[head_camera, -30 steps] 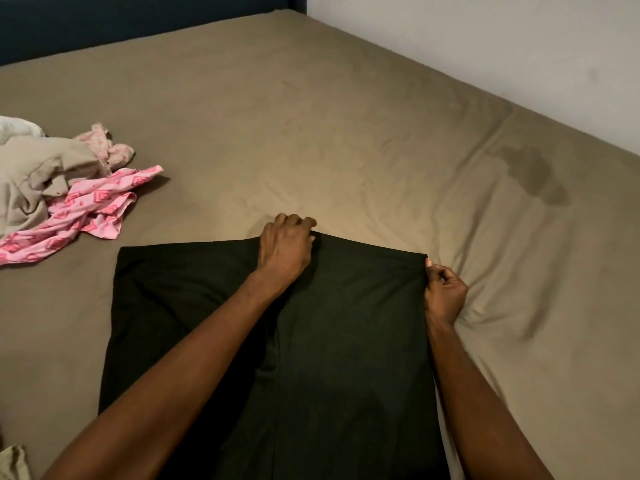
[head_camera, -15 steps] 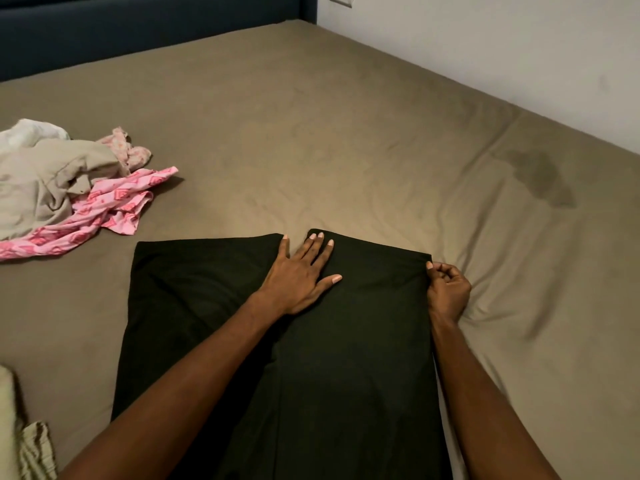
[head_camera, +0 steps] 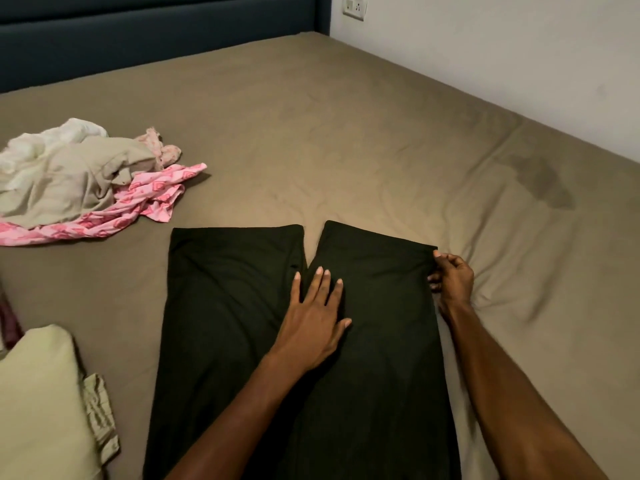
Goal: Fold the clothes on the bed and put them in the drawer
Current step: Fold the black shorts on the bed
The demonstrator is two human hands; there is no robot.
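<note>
- Since the earlier frame your left hand (head_camera: 313,320) has slid back toward you along the black trousers (head_camera: 235,306), and a gap now shows between the leg ends.
- It lies flat, fingers straight, at frame centre; your right hand (head_camera: 452,278) pinches the right leg's corner.
- The trousers are smooth, matte, spread on the wrinkled taupe bed (head_camera: 311,133).
- At upper left, a crumpled clothes pile (head_camera: 79,178): beige, white, pink print.
- Lower left, a pale green pillow (head_camera: 38,393).

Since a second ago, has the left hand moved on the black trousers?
Yes. The left hand has slid back from the black trousers' hem edge toward the person and now lies flat.
</note>
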